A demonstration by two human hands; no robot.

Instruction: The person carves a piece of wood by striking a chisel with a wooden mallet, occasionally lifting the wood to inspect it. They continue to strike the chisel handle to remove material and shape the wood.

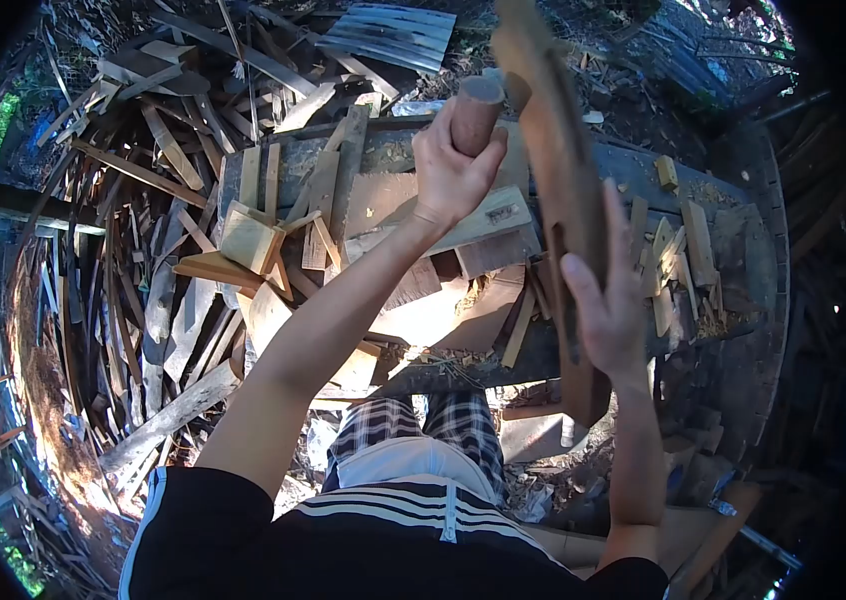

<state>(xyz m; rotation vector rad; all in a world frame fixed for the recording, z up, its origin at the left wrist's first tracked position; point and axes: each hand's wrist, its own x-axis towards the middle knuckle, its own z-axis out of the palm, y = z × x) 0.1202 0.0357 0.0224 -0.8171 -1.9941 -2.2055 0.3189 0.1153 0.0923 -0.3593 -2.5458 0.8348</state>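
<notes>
My left hand [451, 170] is wrapped round a thick round wooden handle [476, 118], whose flat end points up towards the camera. To the right of it a long, curved brown wooden piece [558, 150] stands lengthwise above the bench, its edges blurred. My right hand [608, 300] lies against the lower part of this piece, with the thumb apart from the raised fingers. Below my left hand, a pale block [493, 215] and a wide board [443, 315] rest on the dark workbench [398, 378].
Short wood offcuts [323, 200] lie on the bench's left side, and more offcuts [698, 240] with shavings on its right. A large heap of scrap wood [158, 290] surrounds the left side. Corrugated sheet metal [388, 35] lies beyond the bench.
</notes>
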